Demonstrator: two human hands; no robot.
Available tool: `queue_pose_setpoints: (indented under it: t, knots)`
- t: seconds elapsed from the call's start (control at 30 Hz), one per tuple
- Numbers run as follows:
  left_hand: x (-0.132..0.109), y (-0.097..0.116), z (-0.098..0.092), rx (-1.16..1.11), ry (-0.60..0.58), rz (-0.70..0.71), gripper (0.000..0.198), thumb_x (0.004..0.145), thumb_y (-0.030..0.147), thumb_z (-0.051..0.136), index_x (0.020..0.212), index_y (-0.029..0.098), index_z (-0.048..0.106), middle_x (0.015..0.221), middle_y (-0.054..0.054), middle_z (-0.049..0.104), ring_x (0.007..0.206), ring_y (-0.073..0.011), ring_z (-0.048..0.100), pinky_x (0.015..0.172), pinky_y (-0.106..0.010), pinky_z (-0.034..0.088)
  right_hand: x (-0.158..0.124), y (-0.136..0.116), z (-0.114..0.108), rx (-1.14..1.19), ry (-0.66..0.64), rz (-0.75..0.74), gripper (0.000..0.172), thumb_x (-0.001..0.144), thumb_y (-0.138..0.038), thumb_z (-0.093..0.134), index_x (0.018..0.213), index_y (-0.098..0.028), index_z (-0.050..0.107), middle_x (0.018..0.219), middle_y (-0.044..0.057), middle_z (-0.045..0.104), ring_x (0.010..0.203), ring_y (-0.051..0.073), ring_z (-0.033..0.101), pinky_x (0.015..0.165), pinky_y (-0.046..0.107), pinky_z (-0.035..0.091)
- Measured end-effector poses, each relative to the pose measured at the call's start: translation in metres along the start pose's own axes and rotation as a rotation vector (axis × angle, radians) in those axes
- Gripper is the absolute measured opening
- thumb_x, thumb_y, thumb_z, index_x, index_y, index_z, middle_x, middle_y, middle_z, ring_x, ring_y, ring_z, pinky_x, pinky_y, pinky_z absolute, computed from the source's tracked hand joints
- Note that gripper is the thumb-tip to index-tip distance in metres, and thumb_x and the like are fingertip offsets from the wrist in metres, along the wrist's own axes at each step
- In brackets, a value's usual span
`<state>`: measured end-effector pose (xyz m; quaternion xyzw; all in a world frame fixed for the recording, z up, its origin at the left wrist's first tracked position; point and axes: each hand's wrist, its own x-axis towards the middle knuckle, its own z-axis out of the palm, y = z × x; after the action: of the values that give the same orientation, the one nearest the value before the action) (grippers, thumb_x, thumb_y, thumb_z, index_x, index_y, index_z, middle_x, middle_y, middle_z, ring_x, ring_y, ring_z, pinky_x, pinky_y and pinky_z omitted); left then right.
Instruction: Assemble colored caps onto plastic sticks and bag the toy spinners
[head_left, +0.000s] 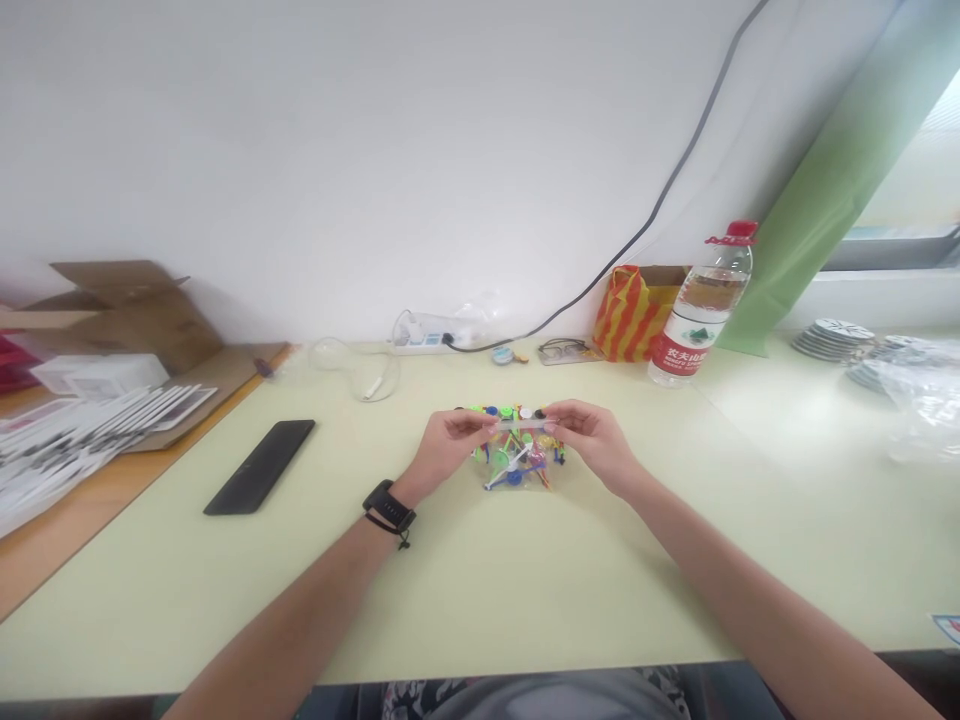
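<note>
A clear plastic bag (517, 465) of small coloured plastic pieces, in green, blue, white, red and yellow, is at the middle of the table. My left hand (455, 445) pinches the left end of a pale strip (519, 425) along the bag's top, thumb against fingers. At the strip's other end, my right hand (589, 440) pinches in the same way. More coloured pieces (507, 411) show just behind the strip. Whether they lie in the same bag I cannot tell. A black watch is on my left wrist.
To the left lies a black flat case (261, 467); stacked white cards (97, 430) and a cardboard box (142, 310) are beyond it. A power strip (427, 335) runs along the wall. Back right stand a striped bag (630, 315) and a water bottle (701, 310), with stacked discs (832, 340) farther right.
</note>
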<state>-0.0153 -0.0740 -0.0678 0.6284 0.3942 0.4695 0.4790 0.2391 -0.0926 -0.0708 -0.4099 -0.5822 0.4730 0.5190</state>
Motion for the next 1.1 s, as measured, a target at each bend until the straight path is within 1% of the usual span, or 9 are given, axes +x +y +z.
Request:
queue_pose_setpoints:
  t: [0.1,0.2,0.27,0.6,0.67,0.77,0.97,1.03,1.1]
  knots:
    - [0.001,0.0,0.0,0.05,-0.01,0.019,0.037,0.078,0.041,0.086,0.104,0.016,0.082,0.099,-0.011,0.08,0.084,-0.0224,0.073,0.074,-0.031,0.059,0.001,0.003,0.001,-0.08,-0.001,-0.038,0.029,0.082,-0.042,0.08,0.103,-0.022,0.079,0.095,0.007,0.076,0.083,0.021,0.068,0.074,0.034,0.053]
    - [0.001,-0.001,-0.001,0.202,-0.02,0.082,0.03,0.084,0.043,0.08,0.098,0.016,0.081,0.096,-0.01,0.08,0.082,-0.021,0.072,0.074,-0.03,0.058,0.001,0.004,0.002,-0.172,-0.003,-0.087,0.024,0.087,-0.043,0.074,0.094,-0.021,0.079,0.096,0.008,0.077,0.082,0.022,0.069,0.072,0.034,0.052]
    - [0.001,0.0,-0.002,0.236,-0.022,0.105,0.029,0.086,0.043,0.078,0.099,0.016,0.081,0.094,-0.009,0.079,0.081,-0.0205,0.072,0.073,-0.03,0.058,0.0,0.003,0.003,-0.2,0.002,-0.102,0.024,0.089,-0.043,0.072,0.096,-0.021,0.08,0.095,0.008,0.078,0.081,0.022,0.069,0.07,0.033,0.052]
    - [-0.001,0.0,-0.002,0.0,-0.018,0.031,0.027,0.078,0.037,0.087,0.089,0.013,0.081,0.087,-0.01,0.078,0.078,-0.0197,0.071,0.073,-0.03,0.058,-0.005,-0.007,0.0,-0.24,-0.042,-0.222,0.018,0.091,-0.035,0.07,0.095,-0.023,0.083,0.092,0.007,0.077,0.081,0.021,0.067,0.07,0.033,0.051]
    - [-0.001,0.0,-0.001,-0.019,-0.03,0.028,0.03,0.077,0.036,0.088,0.095,0.014,0.08,0.091,-0.01,0.078,0.082,-0.0202,0.071,0.076,-0.03,0.058,-0.005,-0.008,0.001,-0.24,-0.053,-0.208,0.018,0.09,-0.036,0.072,0.095,-0.022,0.082,0.09,0.007,0.077,0.08,0.021,0.067,0.071,0.034,0.052]
    - [0.0,0.001,0.001,0.035,-0.072,0.034,0.035,0.083,0.039,0.083,0.108,0.015,0.079,0.102,-0.011,0.077,0.088,-0.0204,0.07,0.079,-0.03,0.057,-0.004,-0.006,0.003,-0.228,-0.045,-0.18,0.026,0.089,-0.036,0.073,0.11,-0.022,0.078,0.089,0.006,0.076,0.08,0.021,0.069,0.073,0.034,0.055]
    - [-0.001,0.002,0.003,0.216,-0.145,0.097,0.031,0.096,0.043,0.067,0.09,0.014,0.077,0.083,-0.006,0.073,0.076,-0.0163,0.063,0.07,-0.026,0.05,-0.006,-0.007,0.004,-0.313,-0.043,-0.226,0.028,0.095,-0.037,0.065,0.116,-0.021,0.075,0.093,0.007,0.075,0.083,0.021,0.069,0.076,0.033,0.055]
    - [-0.003,0.003,0.005,0.231,-0.154,0.112,0.031,0.097,0.043,0.066,0.09,0.014,0.076,0.083,-0.005,0.071,0.075,-0.0159,0.062,0.069,-0.025,0.048,-0.008,-0.01,0.005,-0.346,-0.075,-0.228,0.029,0.095,-0.038,0.066,0.118,-0.021,0.074,0.092,0.007,0.075,0.082,0.02,0.068,0.074,0.032,0.054]
    - [-0.005,0.006,0.007,0.248,-0.161,0.131,0.031,0.097,0.042,0.065,0.088,0.014,0.074,0.082,-0.005,0.07,0.075,-0.0156,0.061,0.068,-0.025,0.048,-0.009,-0.012,0.007,-0.393,-0.134,-0.214,0.026,0.094,-0.038,0.066,0.111,-0.021,0.076,0.09,0.006,0.074,0.08,0.02,0.066,0.072,0.032,0.053]
